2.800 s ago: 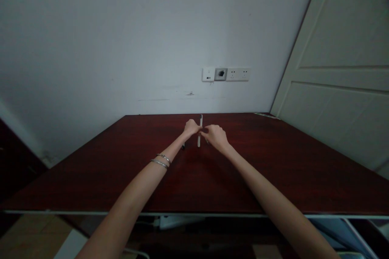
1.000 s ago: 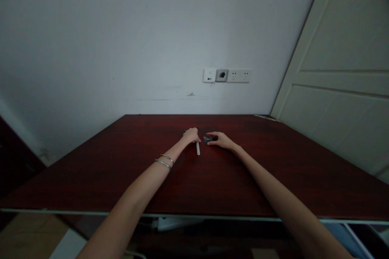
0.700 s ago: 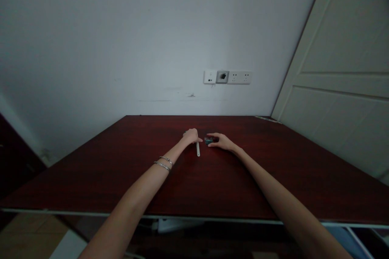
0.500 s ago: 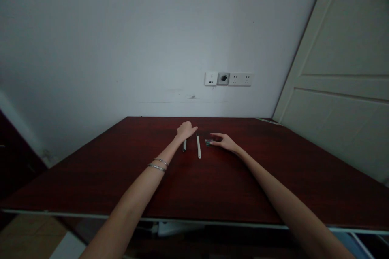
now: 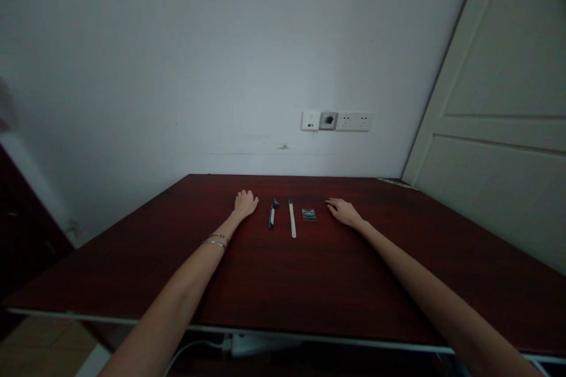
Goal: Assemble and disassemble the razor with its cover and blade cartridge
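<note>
On the dark red table lie three small things side by side. The leftmost is a razor (image 5: pixel 272 215) with a dark head at its far end. Beside it is a slim white stick-like handle (image 5: pixel 292 221) with a dark tip, perhaps a toothbrush. A small clear pack (image 5: pixel 309 215) with greenish-blue contents lies to the right of that. My left hand (image 5: pixel 245 203) rests palm down on the table, left of the razor, fingers apart. To the right of the pack, my right hand (image 5: pixel 344 212) lies flat with its fingers stretched. Neither hand touches the three things.
The table (image 5: pixel 265 283) meets a pale wall at its far edge. Sockets (image 5: pixel 354 122) are set in that wall. A white panelled door (image 5: pixel 508 153) stands along the right side. Below the front edge are a white cable and a white object (image 5: pixel 260 344).
My left hand has moved left, away from the razor, uncovering its head. My right hand has withdrawn rightward from the clear pack and lies flat. The camera view has tilted slightly up.
</note>
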A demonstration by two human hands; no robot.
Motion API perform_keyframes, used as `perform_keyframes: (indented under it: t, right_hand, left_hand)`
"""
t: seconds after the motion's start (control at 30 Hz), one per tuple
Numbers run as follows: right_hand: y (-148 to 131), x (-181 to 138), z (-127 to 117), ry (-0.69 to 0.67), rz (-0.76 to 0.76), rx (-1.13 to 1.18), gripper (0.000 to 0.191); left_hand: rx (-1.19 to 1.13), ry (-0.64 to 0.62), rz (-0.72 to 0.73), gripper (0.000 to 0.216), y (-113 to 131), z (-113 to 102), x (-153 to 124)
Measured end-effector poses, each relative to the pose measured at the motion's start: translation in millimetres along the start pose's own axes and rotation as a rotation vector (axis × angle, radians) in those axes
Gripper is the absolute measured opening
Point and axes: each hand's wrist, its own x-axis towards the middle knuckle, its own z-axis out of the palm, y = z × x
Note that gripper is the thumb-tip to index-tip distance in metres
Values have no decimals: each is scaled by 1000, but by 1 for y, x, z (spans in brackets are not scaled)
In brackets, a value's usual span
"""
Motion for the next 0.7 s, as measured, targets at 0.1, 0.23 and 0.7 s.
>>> perform_keyframes:
  t: [0.1,0.23,0.7]
  right_hand:
    - [-3,-1,-2,3,0,-3,39]
    - [-3,-2,-4,13,0,7,40]
    - [0,-2,-2,-4,-7,14,42]
  left_hand:
    - [16,14,43,41,-2,3,2]
    - [7,22,101,36,-3,5,6]
    - [-61,-25,141,31,-8,14,11]
